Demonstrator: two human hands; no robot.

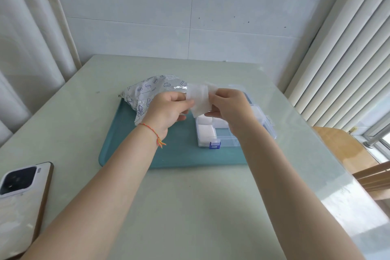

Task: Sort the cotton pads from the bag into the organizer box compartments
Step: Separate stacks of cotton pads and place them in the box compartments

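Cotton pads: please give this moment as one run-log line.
both hands hold cotton pads | above organizer box | bag on tray

Both forearms are bare, and the left wrist wears a thin orange-red string bracelet (152, 131) with tassel.

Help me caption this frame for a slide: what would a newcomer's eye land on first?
First, the two hands meeting mid-frame: the left hand and right hand pinch a white cotton pad between them above the clear organizer box, whose near-left compartments already hold pads. Next, the silvery printed bag lying at the far left of the teal tray.
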